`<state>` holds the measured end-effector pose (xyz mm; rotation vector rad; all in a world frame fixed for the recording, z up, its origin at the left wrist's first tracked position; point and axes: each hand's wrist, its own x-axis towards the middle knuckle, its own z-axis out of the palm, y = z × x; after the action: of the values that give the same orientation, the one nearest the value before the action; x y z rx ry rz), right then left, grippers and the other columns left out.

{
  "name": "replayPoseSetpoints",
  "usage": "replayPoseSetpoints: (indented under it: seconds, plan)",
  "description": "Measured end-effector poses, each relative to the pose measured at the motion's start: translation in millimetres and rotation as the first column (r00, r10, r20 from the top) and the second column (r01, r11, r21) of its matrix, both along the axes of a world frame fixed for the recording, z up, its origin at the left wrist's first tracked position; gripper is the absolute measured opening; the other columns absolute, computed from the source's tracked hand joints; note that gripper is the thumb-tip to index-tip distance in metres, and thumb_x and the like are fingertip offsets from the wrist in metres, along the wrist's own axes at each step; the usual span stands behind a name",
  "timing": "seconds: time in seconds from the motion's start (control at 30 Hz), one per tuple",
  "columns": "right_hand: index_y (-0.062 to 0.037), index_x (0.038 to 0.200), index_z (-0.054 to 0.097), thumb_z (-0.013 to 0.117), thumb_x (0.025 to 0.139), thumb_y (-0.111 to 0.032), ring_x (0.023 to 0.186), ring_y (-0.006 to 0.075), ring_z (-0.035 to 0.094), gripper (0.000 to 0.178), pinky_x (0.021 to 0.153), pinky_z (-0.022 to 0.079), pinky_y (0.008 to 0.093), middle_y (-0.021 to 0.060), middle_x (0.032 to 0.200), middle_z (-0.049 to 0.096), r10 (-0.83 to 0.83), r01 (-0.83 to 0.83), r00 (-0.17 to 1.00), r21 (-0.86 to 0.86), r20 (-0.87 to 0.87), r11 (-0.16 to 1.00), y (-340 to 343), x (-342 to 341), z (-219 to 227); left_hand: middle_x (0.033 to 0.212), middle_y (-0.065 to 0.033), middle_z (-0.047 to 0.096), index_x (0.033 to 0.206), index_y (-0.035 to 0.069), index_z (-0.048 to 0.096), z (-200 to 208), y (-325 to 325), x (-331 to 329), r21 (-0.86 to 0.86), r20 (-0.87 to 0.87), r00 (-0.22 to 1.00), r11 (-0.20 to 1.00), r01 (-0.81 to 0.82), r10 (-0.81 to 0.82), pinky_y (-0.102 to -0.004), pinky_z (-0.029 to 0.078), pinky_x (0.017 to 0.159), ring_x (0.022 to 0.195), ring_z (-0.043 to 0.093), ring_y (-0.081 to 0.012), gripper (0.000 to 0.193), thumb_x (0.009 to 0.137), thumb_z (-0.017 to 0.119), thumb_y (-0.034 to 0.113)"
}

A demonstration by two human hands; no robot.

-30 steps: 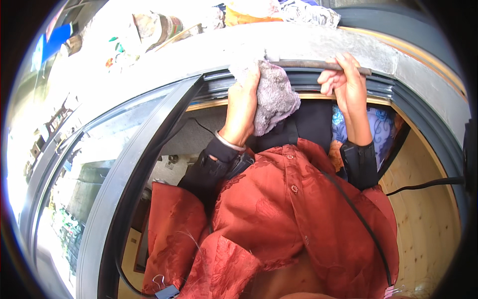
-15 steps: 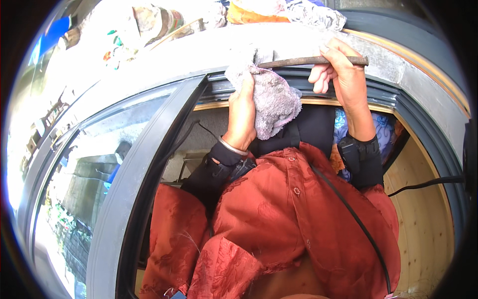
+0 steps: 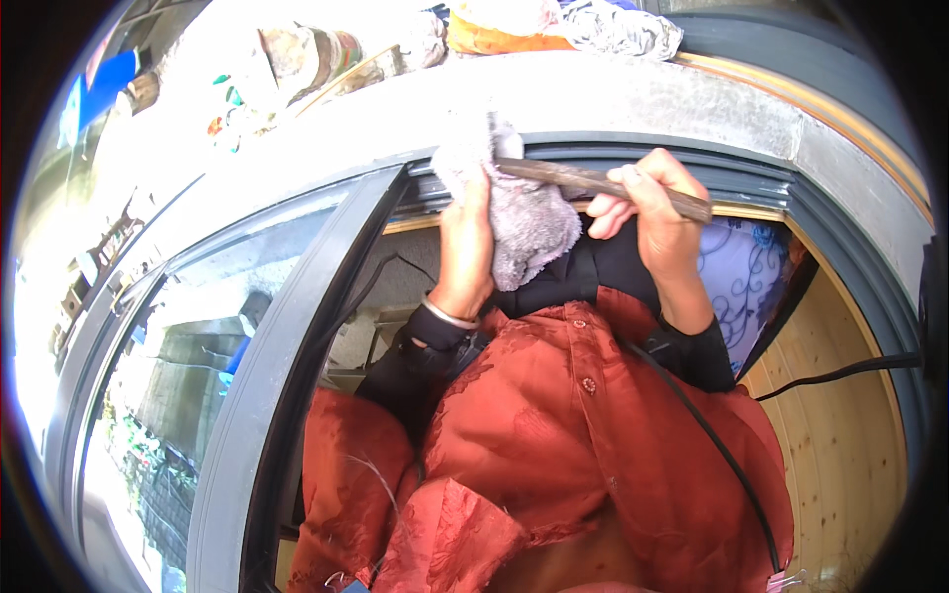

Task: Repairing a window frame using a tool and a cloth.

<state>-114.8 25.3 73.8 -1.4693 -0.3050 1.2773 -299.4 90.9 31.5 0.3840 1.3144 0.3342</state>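
A greyish-pink terry cloth (image 3: 534, 232) hangs from my left hand (image 3: 466, 247), whose thumb presses it near the top. My right hand (image 3: 664, 208) grips a thin brown stick (image 3: 583, 178), its fingers wrapped near the stick's right end. The stick's left end meets the upper part of the cloth; the tip is hidden there, and I cannot tell how far the cloth wraps it. Both hands are above the dark window track (image 3: 732, 170), in front of my red shirt.
To the left stands a grey-framed glass pane (image 3: 287, 326). Beyond the track runs a pale stone ledge (image 3: 712, 104), with an orange-and-white bundle (image 3: 509, 30) and a crumpled silvery bag (image 3: 621, 28) farther back. A black cable (image 3: 840, 374) crosses at the right.
My right hand has come down toward me and slightly left, tilting the stick so its right end sits lower. My left hand and the cloth have shifted slightly left and down.
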Motion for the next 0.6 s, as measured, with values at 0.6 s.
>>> replayPoseSetpoints:
  seconds: [0.6]
  plan:
    - [0.0054,0.116,0.044,0.043,0.096,-0.034,0.093,0.0370,0.064,0.044,0.061,0.060,0.0390,0.0335,0.106,0.057,0.126,-0.010,0.800,0.196,-0.586,0.980,-21.7,1.5,-39.8,0.121,-0.0157,0.059,0.127,0.001,0.049,-10.2,7.8,-14.1,-0.165,0.287,0.929,0.967,-0.192,0.233,-0.0421,0.045,0.096,0.109,0.059,-0.0281,0.054,0.098,0.041,0.045]
